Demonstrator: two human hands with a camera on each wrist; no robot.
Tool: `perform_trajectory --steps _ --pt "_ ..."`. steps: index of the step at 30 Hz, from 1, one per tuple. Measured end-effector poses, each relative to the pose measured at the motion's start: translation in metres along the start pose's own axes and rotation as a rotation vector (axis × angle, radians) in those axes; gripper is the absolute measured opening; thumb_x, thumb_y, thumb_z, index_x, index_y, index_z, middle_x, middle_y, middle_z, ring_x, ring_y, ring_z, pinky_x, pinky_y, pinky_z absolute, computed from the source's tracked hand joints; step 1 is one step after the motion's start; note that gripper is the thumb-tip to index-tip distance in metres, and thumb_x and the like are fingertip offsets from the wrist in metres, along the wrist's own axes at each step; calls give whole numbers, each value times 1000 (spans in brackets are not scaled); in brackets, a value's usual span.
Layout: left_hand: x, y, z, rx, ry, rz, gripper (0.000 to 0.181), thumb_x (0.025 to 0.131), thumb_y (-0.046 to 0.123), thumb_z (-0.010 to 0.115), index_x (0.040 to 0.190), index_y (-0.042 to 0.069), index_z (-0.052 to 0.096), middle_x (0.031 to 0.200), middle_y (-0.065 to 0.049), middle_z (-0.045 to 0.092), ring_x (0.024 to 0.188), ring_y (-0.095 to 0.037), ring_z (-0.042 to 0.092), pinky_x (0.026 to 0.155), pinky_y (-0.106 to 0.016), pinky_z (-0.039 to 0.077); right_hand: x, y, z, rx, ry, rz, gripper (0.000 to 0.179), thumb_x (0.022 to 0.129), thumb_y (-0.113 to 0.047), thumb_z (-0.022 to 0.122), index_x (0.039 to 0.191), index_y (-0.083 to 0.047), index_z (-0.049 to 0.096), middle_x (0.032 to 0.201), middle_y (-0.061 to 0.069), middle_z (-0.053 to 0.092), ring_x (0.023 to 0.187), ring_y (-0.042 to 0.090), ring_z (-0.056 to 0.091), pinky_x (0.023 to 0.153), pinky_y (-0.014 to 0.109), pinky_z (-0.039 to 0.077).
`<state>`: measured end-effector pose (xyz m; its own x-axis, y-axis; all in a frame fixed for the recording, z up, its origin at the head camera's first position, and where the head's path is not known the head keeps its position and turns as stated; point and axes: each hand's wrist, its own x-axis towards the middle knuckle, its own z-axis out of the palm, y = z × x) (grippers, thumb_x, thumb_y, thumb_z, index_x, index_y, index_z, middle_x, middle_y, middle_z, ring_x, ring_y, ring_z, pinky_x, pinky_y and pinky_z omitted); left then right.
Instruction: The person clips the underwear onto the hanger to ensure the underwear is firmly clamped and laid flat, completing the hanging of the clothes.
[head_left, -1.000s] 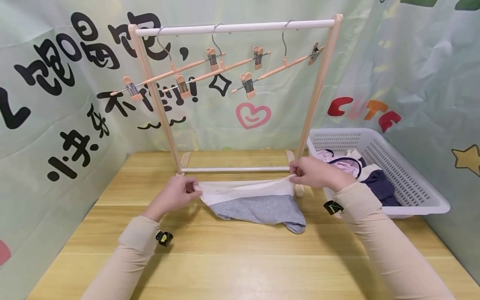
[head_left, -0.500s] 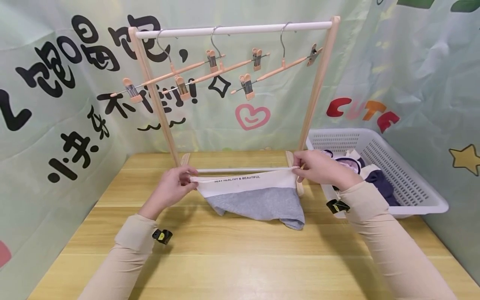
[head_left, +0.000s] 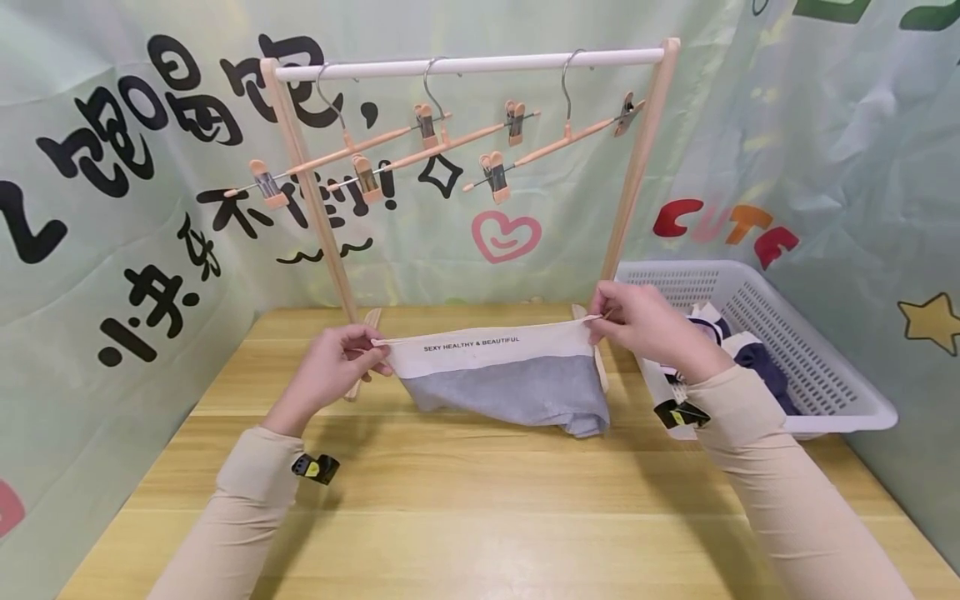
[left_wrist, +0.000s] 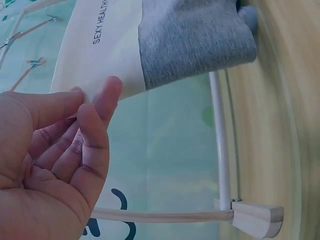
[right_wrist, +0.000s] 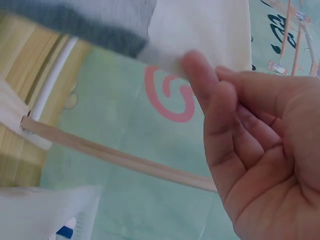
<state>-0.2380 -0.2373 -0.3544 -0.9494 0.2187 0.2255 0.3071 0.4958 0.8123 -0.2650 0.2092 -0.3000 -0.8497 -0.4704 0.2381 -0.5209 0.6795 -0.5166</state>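
Observation:
A pair of grey underpants (head_left: 510, 387) with a wide white waistband is stretched between both hands, its printed lettering facing me. At the waistband's left corner my left hand (head_left: 333, 362) pinches the cloth between thumb and fingertips. My right hand (head_left: 648, 325) pinches the other corner in the same way. The grey part hangs down in front of the rack's foot, its lower right edge folded over. In the left wrist view the thumb and fingertips of the left hand (left_wrist: 65, 145) meet at the waistband edge. The right wrist view shows the right hand (right_wrist: 260, 140) at its corner.
Behind the hands stands a small wooden rack (head_left: 637, 183) with a white top rail (head_left: 487, 64). Three peach clip hangers hang from the rail, among them the middle hanger (head_left: 442, 150). A white basket (head_left: 840, 367) holding dark and light clothes is at the right, beside my right forearm.
Both hands have lifted the underpants upward from near the tabletop. The waistband has turned so that its lettering shows fully. Each hand has kept its pinch on a corner.

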Motion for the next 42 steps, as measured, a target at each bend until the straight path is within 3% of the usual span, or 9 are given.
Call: perform_trajectory --steps 7,13,18,26,30,33,38,40,42 --pt "0 6 -7 -69 33 12 12 103 -4 65 111 -12 68 105 -32 78 78 -1 77 73 -30 66 3 -6 -1 -1 98 27 8 102 -7 73 102 -6 65 100 9 81 94 22 79 77 20 54" --pt "0 14 -9 -67 94 71 13 105 3 67 108 -9 70 103 -31 78 80 -12 80 72 -28 65 2 -14 -6 17 159 37 11 102 -16 75 103 -7 69 93 8 80 81 10 74 72 18 52" --pt "-3 25 -11 -44 155 137 17 105 9 69 103 -8 71 91 -27 77 70 -6 75 66 -27 62 -2 -22 -10 21 206 25 16 101 -23 77 103 -8 71 89 8 76 70 3 64 66 18 48" --pt "-14 54 -19 -130 249 215 17 103 8 71 98 -8 72 76 4 72 60 -7 66 57 -22 57 -14 -48 -26 90 291 47 15 101 -26 77 105 -12 72 81 3 68 63 12 55 59 24 43" --pt "-9 59 -21 -172 274 186 22 104 14 72 100 -7 71 78 6 72 59 -10 67 55 -22 58 -9 -53 -28 115 335 57 17 101 -27 77 104 -11 72 81 7 69 62 14 58 58 24 46" --pt "6 49 -19 -194 265 94 24 105 18 71 108 -6 70 86 -6 76 64 -13 72 57 -23 59 6 -44 -19 110 345 74 19 103 -25 75 107 -7 72 88 13 75 70 20 71 64 23 55" --pt "25 17 -6 -114 183 -60 32 104 8 68 134 -4 62 125 -24 72 103 -25 77 84 -26 64 37 -16 15 63 213 133 40 108 -20 66 142 0 60 139 25 68 114 40 76 93 44 64" --pt "25 7 3 -9 127 -48 34 103 4 68 136 -3 61 130 -25 71 111 -33 75 93 -33 64 40 -9 29 16 119 136 48 108 -19 65 150 1 54 150 27 61 123 43 72 99 51 61" --pt "20 1 12 120 55 2 27 102 5 70 128 -1 67 123 -21 75 109 -35 76 92 -39 64 37 -6 39 -16 26 111 44 107 -18 66 145 2 59 145 27 65 119 43 74 98 52 62"
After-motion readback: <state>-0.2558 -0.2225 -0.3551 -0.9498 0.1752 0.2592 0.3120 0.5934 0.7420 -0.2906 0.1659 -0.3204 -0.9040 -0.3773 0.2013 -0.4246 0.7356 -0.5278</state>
